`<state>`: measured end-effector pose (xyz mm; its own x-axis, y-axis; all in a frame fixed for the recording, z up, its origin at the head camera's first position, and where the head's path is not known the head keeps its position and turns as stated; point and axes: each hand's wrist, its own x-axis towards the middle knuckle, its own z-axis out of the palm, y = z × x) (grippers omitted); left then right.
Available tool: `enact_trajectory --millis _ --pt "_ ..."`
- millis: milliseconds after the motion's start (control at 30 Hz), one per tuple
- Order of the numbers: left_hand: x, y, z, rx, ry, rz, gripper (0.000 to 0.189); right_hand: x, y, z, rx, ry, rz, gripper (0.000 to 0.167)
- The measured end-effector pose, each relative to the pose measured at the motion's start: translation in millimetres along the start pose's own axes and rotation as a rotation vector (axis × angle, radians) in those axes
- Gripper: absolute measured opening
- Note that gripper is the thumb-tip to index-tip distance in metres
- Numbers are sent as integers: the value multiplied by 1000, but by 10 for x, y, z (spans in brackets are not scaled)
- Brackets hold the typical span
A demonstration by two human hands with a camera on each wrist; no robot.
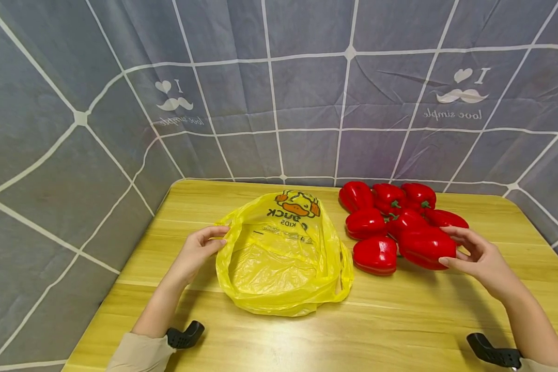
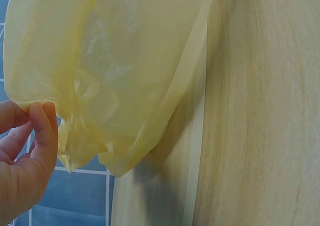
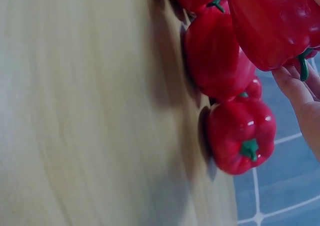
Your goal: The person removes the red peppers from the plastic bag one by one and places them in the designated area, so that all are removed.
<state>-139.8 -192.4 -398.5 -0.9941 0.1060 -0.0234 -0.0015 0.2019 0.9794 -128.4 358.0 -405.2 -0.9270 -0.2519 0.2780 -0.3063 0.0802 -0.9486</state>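
A yellow plastic bag with a duck print lies with its mouth spread wide on the wooden table. My left hand pinches the left side of its rim; the left wrist view shows thumb and finger on the thin bag edge. On the right, my right hand grips a red bell pepper, which is raised off the table in front of the others. In the right wrist view this held pepper shows its green stem. Several more red bell peppers lie grouped right of the bag.
The wooden table runs up to a grey curtain with white lines, behind and on both sides. Black wrist mounts sit on both forearms. The peppers lie close together near the table's back right.
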Motion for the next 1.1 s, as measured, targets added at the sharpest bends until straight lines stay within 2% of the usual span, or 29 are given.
enact_trajectory --millis 300,733,1100 --pt "5 0 2 10 0 -9 37 -76 80 -83 -139 42 84 52" --pt "12 16 5 11 0 -16 37 -130 210 -149 -103 18 113 50" --pt "-11 62 -5 7 3 -22 37 -124 252 -125 -225 -14 153 50"
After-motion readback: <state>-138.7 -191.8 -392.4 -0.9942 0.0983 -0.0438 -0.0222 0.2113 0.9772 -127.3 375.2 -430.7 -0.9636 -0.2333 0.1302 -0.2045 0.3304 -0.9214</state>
